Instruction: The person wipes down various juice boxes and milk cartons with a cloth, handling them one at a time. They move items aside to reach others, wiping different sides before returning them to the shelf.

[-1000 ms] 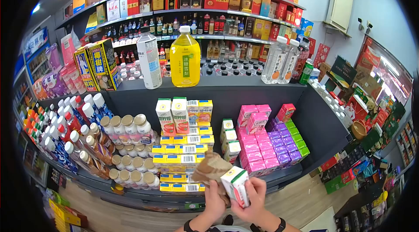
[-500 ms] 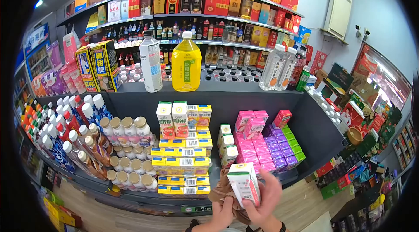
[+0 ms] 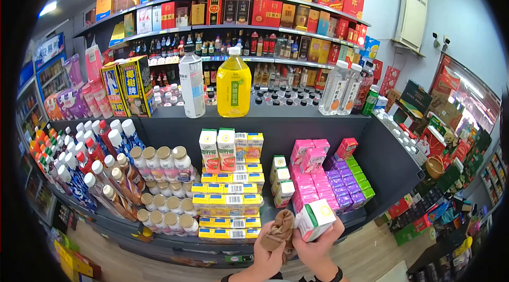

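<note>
My right hand (image 3: 321,250) is closed around a white drink carton (image 3: 316,219) with a green edge and a yellow mark on its top. The carton tilts, its top toward the camera. A bunched brown cloth (image 3: 279,231) is gripped in my left hand (image 3: 266,256), close against the carton's left side. Similar white cartons (image 3: 283,192) stand in a short row just beyond my hands. Pink packs (image 3: 307,176) are stacked to the right of that row, and purple packs (image 3: 342,184) beside them.
Yellow-and-white packs (image 3: 228,205) are piled left of my hands, with two tall cartons (image 3: 226,149) on top. Gold-capped bottles (image 3: 169,162) stand farther left. On the ledge behind are a large yellow drink bottle (image 3: 233,88) and clear bottles (image 3: 334,91). Boxed goods fill the wall shelves.
The carton has turned so more of its top shows, and it has moved slightly right. The cloth now sits at its left side. The camera view has shifted a little.
</note>
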`<action>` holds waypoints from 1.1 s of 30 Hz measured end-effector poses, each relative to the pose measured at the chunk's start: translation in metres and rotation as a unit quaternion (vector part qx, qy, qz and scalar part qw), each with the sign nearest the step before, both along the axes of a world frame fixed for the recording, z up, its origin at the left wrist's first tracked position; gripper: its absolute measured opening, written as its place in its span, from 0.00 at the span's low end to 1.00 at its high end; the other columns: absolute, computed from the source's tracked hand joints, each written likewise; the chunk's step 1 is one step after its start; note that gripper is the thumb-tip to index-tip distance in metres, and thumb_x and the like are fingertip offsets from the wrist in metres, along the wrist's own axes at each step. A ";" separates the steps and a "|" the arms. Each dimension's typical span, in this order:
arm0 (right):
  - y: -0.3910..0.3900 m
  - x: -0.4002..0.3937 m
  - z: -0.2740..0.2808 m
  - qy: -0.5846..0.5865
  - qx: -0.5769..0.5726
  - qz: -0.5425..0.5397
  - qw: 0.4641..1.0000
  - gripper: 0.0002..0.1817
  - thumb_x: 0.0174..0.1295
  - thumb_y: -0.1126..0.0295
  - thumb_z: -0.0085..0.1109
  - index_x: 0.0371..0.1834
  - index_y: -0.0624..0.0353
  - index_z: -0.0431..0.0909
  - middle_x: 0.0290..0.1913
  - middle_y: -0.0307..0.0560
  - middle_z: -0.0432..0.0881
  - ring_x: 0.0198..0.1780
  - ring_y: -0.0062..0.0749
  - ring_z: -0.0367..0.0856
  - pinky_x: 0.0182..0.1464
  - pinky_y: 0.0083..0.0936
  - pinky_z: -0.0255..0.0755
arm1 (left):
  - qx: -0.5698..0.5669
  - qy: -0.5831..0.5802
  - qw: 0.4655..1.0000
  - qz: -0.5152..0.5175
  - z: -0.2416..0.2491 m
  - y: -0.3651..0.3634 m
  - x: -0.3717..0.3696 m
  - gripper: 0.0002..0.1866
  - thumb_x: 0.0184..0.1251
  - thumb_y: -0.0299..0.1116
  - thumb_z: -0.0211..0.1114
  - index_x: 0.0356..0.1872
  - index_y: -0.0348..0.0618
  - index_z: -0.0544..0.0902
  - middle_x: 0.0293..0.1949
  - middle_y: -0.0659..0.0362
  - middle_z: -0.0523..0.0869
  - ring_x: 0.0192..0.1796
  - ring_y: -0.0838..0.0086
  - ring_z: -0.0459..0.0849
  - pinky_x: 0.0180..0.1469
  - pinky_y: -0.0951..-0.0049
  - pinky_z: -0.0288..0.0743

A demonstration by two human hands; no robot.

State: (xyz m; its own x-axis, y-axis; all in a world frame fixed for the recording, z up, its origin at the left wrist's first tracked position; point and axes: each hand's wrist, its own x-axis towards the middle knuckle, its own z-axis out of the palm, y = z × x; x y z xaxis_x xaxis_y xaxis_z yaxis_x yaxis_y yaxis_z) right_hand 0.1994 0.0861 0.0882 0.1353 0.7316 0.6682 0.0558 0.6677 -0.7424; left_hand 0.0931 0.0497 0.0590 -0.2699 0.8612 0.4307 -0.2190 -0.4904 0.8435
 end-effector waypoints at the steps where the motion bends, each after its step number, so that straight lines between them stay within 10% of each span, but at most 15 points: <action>1: 0.000 -0.002 0.004 -0.038 0.016 0.008 0.999 0.41 0.48 0.79 0.74 0.66 0.72 0.62 0.59 0.60 0.74 0.54 0.44 0.80 0.57 0.38 0.74 | -0.032 -0.014 0.999 -0.004 -0.002 0.001 -0.003 0.20 0.75 0.27 0.55 0.64 0.32 0.70 0.51 0.54 0.81 0.51 0.77 0.78 0.54 0.73 0.73; 8: -0.010 0.002 -0.027 -0.343 0.211 0.041 0.914 0.44 0.59 0.75 0.65 0.76 0.70 0.50 0.62 0.71 0.68 0.58 0.61 0.71 0.59 0.51 0.68 | -0.143 -0.122 0.982 0.008 0.007 0.011 -0.032 0.14 0.79 0.30 0.52 0.59 0.33 0.73 0.51 0.56 0.82 0.49 0.77 0.81 0.50 0.74 0.77; 15: -0.007 -0.008 -0.004 -0.251 0.175 -0.064 0.950 0.45 0.51 0.77 0.73 0.74 0.62 0.61 0.58 0.62 0.75 0.52 0.55 0.78 0.49 0.43 0.75 | -0.013 0.110 0.994 0.018 -0.027 -0.002 -0.027 0.30 0.81 0.44 0.54 0.74 0.37 0.63 0.70 0.46 0.73 0.70 0.57 0.73 0.70 0.57 0.68; 18: -0.018 -0.009 -0.009 -0.194 0.057 0.015 0.979 0.46 0.45 0.73 0.80 0.69 0.66 0.63 0.60 0.62 0.74 0.57 0.49 0.78 0.54 0.41 0.75 | -0.071 -0.107 0.990 0.050 -0.006 -0.012 -0.022 0.17 0.80 0.30 0.50 0.62 0.31 0.71 0.53 0.54 0.82 0.53 0.75 0.80 0.54 0.71 0.75; 23: -0.016 -0.021 -0.040 -0.138 0.117 0.105 0.978 0.41 0.44 0.73 0.79 0.62 0.64 0.66 0.65 0.67 0.69 0.58 0.52 0.76 0.58 0.42 0.71 | -0.130 -0.107 0.985 0.030 -0.001 -0.010 -0.042 0.13 0.83 0.38 0.49 0.51 0.38 0.73 0.46 0.59 0.82 0.45 0.78 0.82 0.44 0.75 0.78; 25: -0.037 -0.031 -0.036 -0.117 0.046 0.125 0.984 0.29 0.69 0.68 0.55 0.69 0.74 0.64 0.63 0.65 0.73 0.61 0.52 0.78 0.63 0.40 0.71 | -0.062 -0.147 0.985 0.065 0.000 -0.004 -0.034 0.12 0.83 0.38 0.49 0.49 0.38 0.73 0.43 0.59 0.82 0.43 0.78 0.82 0.40 0.75 0.78; 33: -0.042 -0.013 -0.030 -0.213 0.089 0.057 0.971 0.38 0.72 0.62 0.57 0.76 0.74 0.52 0.72 0.69 0.63 0.70 0.58 0.68 0.71 0.44 0.60 | -0.052 -0.060 0.994 0.077 -0.043 -0.003 -0.025 0.16 0.80 0.35 0.54 0.59 0.35 0.70 0.52 0.54 0.80 0.54 0.70 0.79 0.55 0.68 0.75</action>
